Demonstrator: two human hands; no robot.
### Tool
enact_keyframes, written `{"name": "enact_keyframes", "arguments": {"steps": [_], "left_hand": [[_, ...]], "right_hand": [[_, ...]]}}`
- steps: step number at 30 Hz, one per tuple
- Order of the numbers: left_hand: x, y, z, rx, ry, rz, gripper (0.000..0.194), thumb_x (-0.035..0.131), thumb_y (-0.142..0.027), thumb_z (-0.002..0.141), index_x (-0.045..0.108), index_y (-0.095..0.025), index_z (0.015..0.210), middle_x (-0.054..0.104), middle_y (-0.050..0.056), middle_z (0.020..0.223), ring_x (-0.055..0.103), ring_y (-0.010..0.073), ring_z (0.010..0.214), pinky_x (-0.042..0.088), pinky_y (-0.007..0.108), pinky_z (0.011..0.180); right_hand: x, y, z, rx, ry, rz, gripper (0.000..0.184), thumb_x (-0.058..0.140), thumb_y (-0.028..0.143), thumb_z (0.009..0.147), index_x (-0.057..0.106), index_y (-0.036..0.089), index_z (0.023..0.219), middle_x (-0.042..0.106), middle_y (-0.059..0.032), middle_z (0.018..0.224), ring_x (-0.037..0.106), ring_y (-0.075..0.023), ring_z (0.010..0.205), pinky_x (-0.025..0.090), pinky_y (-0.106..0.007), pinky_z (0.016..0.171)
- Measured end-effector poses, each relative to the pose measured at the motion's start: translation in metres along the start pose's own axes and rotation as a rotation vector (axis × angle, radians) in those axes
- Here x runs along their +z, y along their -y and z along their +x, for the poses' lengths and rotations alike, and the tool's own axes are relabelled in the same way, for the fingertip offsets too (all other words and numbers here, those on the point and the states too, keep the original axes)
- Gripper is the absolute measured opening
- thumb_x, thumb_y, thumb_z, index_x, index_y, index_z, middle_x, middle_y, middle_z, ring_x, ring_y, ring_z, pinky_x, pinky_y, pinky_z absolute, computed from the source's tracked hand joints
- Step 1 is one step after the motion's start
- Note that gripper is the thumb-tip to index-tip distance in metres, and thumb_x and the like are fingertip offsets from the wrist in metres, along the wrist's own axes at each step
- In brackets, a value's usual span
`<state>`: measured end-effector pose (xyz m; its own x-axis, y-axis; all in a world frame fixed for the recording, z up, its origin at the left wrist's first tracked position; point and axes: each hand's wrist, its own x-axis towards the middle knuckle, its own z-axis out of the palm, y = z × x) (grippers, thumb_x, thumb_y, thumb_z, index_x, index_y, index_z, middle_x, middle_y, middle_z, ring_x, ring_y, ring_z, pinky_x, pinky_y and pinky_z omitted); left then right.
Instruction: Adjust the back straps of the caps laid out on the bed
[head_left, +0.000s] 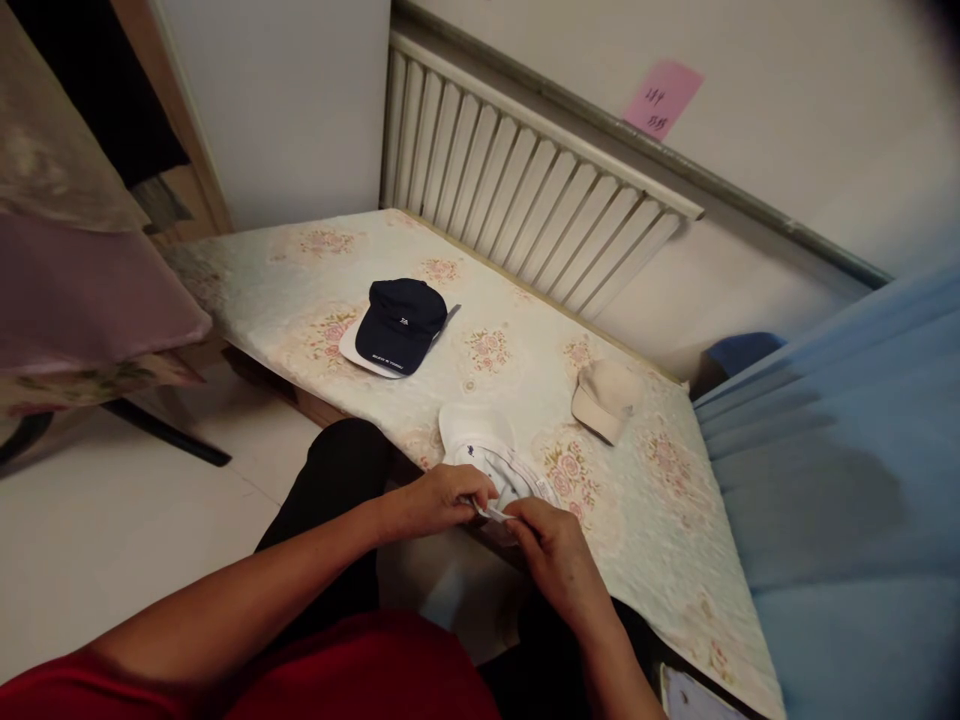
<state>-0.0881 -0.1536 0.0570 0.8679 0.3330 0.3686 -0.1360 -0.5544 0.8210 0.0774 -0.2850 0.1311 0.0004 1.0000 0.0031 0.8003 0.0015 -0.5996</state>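
Note:
A white cap (480,432) lies at the near edge of the table, its brim pointing away from me and its inside showing. My left hand (441,498) pinches the strap at the back of the cap. From the other side my right hand (551,545) grips the same strap, thumb and fingers pressed together. The fine detail of the strap is partly hidden by the fingers. Beyond, to the left, sits a dark navy cap (405,318) with a white brim edge under it. A beige cap (604,398) rests to the right.
The table (517,370) has a pale floral cover. A white radiator (517,170) runs along the wall behind it. Blue curtain (840,480) hangs at the right. Pink cloth (90,290) drapes at the left, and a pink note (664,97) is on the wall.

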Motion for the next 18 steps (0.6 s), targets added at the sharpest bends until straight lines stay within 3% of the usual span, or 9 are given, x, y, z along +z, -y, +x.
{"name": "enact_keyframes", "arguments": {"steps": [5,18], "left_hand": [[0.002,-0.005,-0.002,0.084,0.013,0.069,0.019,0.048,-0.003,0.077,0.055,-0.018,0.086,0.062,0.006,0.109,0.055,0.015,0.101,0.041,0.027,0.09],[0.001,-0.014,0.0,0.099,0.052,0.09,0.019,0.045,-0.002,0.079,0.053,-0.018,0.085,0.061,0.007,0.11,0.053,0.0169,0.105,0.041,0.031,0.093]], "right_hand": [[-0.003,-0.001,0.0,-0.019,0.024,-0.019,0.02,0.045,0.021,0.091,0.065,0.025,0.089,0.065,-0.0008,0.084,0.058,-0.0157,0.078,0.039,-0.025,0.071],[-0.01,0.004,0.003,-0.038,0.087,-0.099,0.017,0.047,0.021,0.09,0.063,0.024,0.083,0.063,0.0001,0.081,0.057,-0.015,0.075,0.036,-0.025,0.066]]}}
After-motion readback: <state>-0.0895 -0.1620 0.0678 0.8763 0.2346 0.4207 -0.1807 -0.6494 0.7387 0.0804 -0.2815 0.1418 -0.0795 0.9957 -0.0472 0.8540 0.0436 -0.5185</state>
